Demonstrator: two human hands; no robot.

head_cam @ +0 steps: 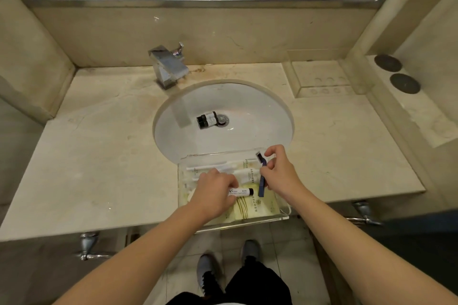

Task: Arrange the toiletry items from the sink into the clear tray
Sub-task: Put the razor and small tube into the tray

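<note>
While my right hand [277,171] pinches the blue razor [262,176] over the clear tray [282,215] and my left hand [215,188] grips the white tube [241,192] inside it, I'd lay both flat beside the tray's packets, then fetch the two dark bottles [207,120] beyond the tray, by the sink [260,106] drain.

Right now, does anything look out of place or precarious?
Yes. The clear tray sits at the counter's front edge, its near side overhanging the floor, so it could tip. Two dark bottles lie in the sink by the drain. Nothing looks spilled.
</note>
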